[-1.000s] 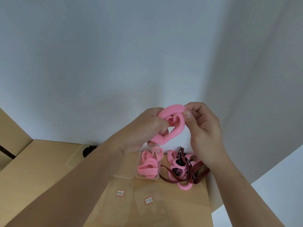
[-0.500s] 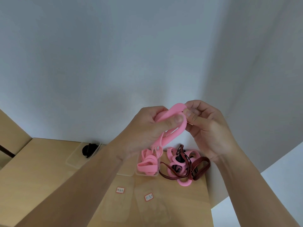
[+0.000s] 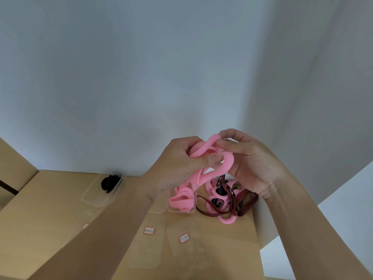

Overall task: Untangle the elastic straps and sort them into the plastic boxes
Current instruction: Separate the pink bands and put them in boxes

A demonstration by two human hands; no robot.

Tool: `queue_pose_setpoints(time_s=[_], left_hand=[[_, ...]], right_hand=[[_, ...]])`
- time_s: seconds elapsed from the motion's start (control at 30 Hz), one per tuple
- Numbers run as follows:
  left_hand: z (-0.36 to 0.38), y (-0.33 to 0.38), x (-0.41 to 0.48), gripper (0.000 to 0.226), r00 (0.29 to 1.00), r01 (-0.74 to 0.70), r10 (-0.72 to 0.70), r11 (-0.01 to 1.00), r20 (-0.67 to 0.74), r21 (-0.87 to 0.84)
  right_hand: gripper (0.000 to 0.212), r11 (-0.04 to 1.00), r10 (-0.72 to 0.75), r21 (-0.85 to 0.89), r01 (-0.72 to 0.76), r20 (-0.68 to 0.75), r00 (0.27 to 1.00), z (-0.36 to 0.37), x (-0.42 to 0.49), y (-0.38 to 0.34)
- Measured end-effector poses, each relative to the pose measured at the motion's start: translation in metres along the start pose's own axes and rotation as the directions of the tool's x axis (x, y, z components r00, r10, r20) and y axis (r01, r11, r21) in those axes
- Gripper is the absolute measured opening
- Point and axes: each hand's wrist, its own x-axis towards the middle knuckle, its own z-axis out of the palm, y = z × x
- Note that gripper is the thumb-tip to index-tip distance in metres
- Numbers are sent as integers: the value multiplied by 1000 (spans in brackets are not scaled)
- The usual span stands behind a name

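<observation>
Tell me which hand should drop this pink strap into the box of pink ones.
Left, likely: left hand grips most of the strap, above that box; right hand only pinches its top.

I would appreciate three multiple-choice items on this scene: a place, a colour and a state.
1. Where lies the tangled pile of pink and dark red striped elastic straps?
A. in the leftmost box
B. on the wooden table, right of the clear plastic box of pink straps
C. in both hands
2. What colour is the soft elastic strap held in the air?
A. black
B. dark red
C. pink
3. What is the left hand doing?
A. gripping the held strap
B. lying flat on the table
C. hanging empty
Key: 1 B, it rests on the tabletop beside that box; 2 C, plainly pink; 3 A, its fingers curl round the strap.
</observation>
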Motion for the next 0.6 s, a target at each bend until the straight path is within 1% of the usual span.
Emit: queue_pose_setpoints(time_s=[0.13, 0.23, 0.3, 0.4, 0.47, 0.53, 0.57, 0.6], left_hand=[[-6, -2, -6, 33, 999, -12, 12, 1000, 46, 8], [-7, -4, -10, 47, 999, -6, 6, 1000, 32, 11], [-7, -5, -13, 51, 1000, 24, -24, 999, 19, 46], [-7, -9, -16, 47, 995, 100, -101, 992, 11, 82], [-5, -12, -17, 47, 988, 153, -152, 986, -18, 59], [-4, -14, -17, 50, 979, 200, -200, 980, -52, 11], [-3, -17, -16, 46, 976, 211, -212, 977, -46, -15], [-4, -19, -16, 37, 975, 219, -221, 974, -23, -49]], right_hand=[[9, 995, -41, -89, 38, -27, 999, 0, -1, 4], [13, 993, -24, -119, 20, -33, 999, 1, -1, 9], [18, 990, 3, -143, -8, -38, 999, 0, -2, 9], [20, 971, 62, -229, -69, -39, 997, -2, -2, 9], [23, 955, 94, -280, -95, -18, 995, -1, -2, 13], [32, 942, 115, -318, -107, 4, 993, 4, -2, 19], [41, 943, 120, -314, -114, -1, 993, 5, -2, 23], [50, 948, 115, -296, -115, -17, 993, 7, -2, 27]])
